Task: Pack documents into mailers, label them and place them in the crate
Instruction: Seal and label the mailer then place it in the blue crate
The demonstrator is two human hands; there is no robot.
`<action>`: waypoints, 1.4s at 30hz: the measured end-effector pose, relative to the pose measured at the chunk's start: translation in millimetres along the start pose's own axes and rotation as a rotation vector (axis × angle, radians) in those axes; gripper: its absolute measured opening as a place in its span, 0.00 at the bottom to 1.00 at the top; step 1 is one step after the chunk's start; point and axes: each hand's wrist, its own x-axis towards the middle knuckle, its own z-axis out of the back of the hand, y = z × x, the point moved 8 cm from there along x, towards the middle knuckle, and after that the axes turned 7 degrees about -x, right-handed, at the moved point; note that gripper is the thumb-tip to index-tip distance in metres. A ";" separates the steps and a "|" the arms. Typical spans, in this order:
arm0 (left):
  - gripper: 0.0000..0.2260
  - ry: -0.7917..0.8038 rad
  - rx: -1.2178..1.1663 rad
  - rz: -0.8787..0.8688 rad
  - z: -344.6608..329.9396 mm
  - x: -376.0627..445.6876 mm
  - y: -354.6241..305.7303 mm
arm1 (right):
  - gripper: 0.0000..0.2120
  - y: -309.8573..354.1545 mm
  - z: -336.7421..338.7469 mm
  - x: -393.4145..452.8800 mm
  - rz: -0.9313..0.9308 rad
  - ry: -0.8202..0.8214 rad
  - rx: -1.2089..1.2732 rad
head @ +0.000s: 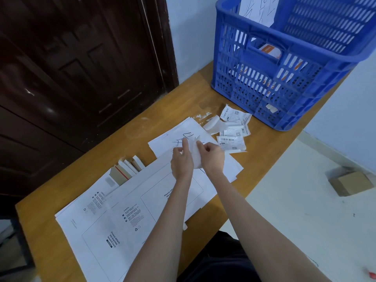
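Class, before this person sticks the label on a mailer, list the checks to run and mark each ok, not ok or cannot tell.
1. Label held by both the left hand and right hand: ok.
2. Backing peeled off: cannot tell.
3. Mailer lying flat, waybill box facing up: ok.
4. Documents inside mailer: cannot tell.
5. Spare labels within reach: ok.
6. Crate has room: ok.

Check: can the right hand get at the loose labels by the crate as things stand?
Probably yes. The labels lie uncovered on the table just beyond the right hand, nothing between. But both it and the left hand pinch a white slip.
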 end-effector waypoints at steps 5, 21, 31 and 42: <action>0.20 0.064 0.094 -0.143 -2.0 4.5 -4.4 | 0.23 -0.1 -1.5 3.1 0.018 0.040 0.018; 0.20 0.322 -0.431 0.260 11.1 8.4 37.0 | 0.14 -32.3 1.7 5.4 -0.196 0.393 0.271; 0.23 0.275 -0.091 -0.061 11.4 4.5 9.3 | 0.26 -13.7 -20.6 -1.6 -0.263 0.449 0.117; 0.19 0.104 -0.016 -0.082 28.1 7.9 11.4 | 0.26 -4.4 -34.8 -14.3 -0.145 0.475 0.004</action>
